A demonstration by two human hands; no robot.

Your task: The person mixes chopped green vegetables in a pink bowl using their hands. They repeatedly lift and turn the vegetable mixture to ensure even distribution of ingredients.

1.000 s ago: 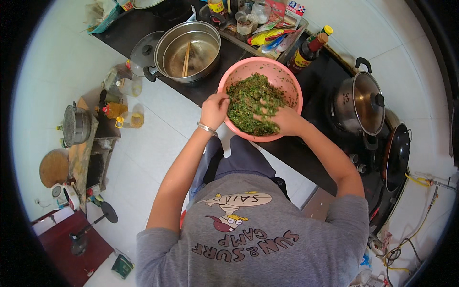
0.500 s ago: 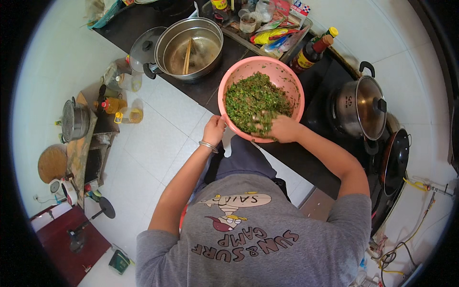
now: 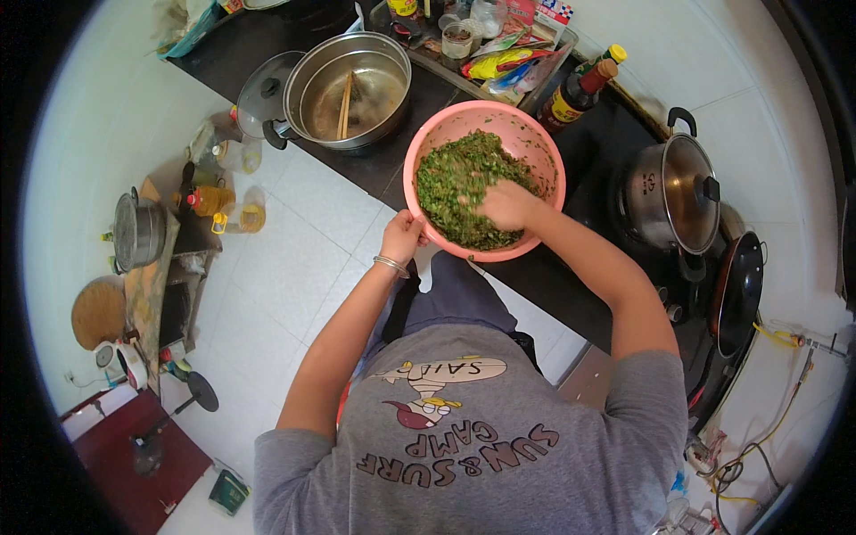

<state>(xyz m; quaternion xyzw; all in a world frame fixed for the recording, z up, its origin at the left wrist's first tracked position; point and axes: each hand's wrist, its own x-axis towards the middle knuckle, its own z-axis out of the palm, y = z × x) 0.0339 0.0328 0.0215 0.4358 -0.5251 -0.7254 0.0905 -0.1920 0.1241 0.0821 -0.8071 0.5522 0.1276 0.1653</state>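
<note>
A pink plastic basin [image 3: 541,147] stands on the dark counter in front of me, tilted slightly my way. Inside it lies a heap of chopped green filling [image 3: 459,174], with green bits stuck to the wall. My left hand [image 3: 404,237], a silver bangle at its wrist, grips the basin's near-left rim between thumb and fingers. Over the near-right side of the filling is my right hand [image 3: 513,207]. Its fingers are down in the greens, partly hidden and smeared by motion, so their shape cannot be made out.
Left of the basin sits a steel pot [image 3: 312,71] holding wooden chopsticks [image 3: 344,107], beside a glass lid [image 3: 267,89]. Behind are a seasoning tray [image 3: 428,58] and a dark sauce bottle [image 3: 571,100]. A lidded pot [image 3: 660,192] and a wok [image 3: 738,294] stand right.
My right hand has moved a little up and left through the filling, deeper into the basin. My left hand keeps its hold on the rim.
</note>
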